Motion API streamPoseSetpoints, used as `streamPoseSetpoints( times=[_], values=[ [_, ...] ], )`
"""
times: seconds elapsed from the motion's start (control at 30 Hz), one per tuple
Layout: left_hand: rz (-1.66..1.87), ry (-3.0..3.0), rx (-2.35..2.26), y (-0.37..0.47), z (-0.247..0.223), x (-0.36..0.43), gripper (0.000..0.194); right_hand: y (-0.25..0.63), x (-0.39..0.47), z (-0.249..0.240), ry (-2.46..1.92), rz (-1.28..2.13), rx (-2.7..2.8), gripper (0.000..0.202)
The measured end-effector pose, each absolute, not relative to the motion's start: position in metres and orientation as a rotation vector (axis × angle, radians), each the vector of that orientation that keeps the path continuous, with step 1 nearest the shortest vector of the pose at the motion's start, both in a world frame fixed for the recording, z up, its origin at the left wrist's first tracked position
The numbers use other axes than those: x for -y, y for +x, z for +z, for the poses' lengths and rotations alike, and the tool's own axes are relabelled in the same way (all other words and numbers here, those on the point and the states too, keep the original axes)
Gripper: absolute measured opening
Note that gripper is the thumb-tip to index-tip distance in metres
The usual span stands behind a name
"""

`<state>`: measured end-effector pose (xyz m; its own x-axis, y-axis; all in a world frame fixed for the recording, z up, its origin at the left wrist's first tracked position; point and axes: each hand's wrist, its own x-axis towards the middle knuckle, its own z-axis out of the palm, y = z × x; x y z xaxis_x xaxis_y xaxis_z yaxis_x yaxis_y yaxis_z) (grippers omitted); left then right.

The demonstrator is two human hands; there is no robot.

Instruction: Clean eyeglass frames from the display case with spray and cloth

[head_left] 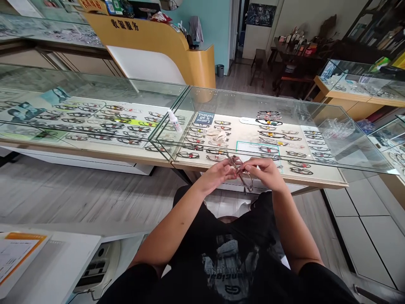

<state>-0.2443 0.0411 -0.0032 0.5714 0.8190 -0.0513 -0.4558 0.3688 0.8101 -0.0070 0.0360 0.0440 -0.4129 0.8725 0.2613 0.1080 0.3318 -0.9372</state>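
A pair of eyeglasses [248, 184] with a thin frame hangs tilted between my hands, just in front of the glass display case [221, 96]. My left hand [217, 175] has its fingers closed on the left part of the frame. From the other side, my right hand [265, 172] pinches the frame near its middle with thumb and fingertips. Fingers cover part of the glasses, so the exact grip points are hard to see. Beyond my hands, a crumpled pale cloth [217, 135] and a small white bottle [174, 121] are at the case.
Rows of eyeglasses [300, 171] fill the case. A second glass case [104, 80] adjoins it on the left. Behind stands a yellow counter [202, 63]. A white table [63, 261] with papers is at my lower left, and white cabinets [363, 223] stand on the right.
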Motion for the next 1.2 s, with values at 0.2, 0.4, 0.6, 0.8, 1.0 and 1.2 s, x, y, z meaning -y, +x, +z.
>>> streamPoseSetpoints(
  times=[0.2,0.4,0.6,0.8,1.0,1.2],
  values=[
    [0.944,0.953,-0.532,-0.243,0.005,-0.039,0.067,-0.012,-0.022,0.035,-0.741,1.282,1.735,0.019],
    [1.118,1.024,-0.547,-0.248,0.005,-0.034,0.069,-0.014,-0.016,0.034,-0.694,1.286,1.673,0.018],
    [1.332,1.321,-0.617,-0.252,0.009,-0.019,0.067,-0.017,-0.011,0.036,-0.9,1.157,1.711,0.017],
    [1.388,1.442,-0.684,-0.249,0.009,-0.009,0.066,-0.023,-0.01,0.037,-0.932,1.284,1.686,0.019],
    [1.297,1.355,-0.671,-0.253,0.005,-0.01,0.083,-0.026,-0.009,0.028,-0.884,1.562,1.475,0.02],
    [1.173,1.267,-0.681,-0.253,-0.008,-0.013,0.034,-0.028,-0.01,0.012,-0.807,1.71,1.201,0.016]
  ],
)
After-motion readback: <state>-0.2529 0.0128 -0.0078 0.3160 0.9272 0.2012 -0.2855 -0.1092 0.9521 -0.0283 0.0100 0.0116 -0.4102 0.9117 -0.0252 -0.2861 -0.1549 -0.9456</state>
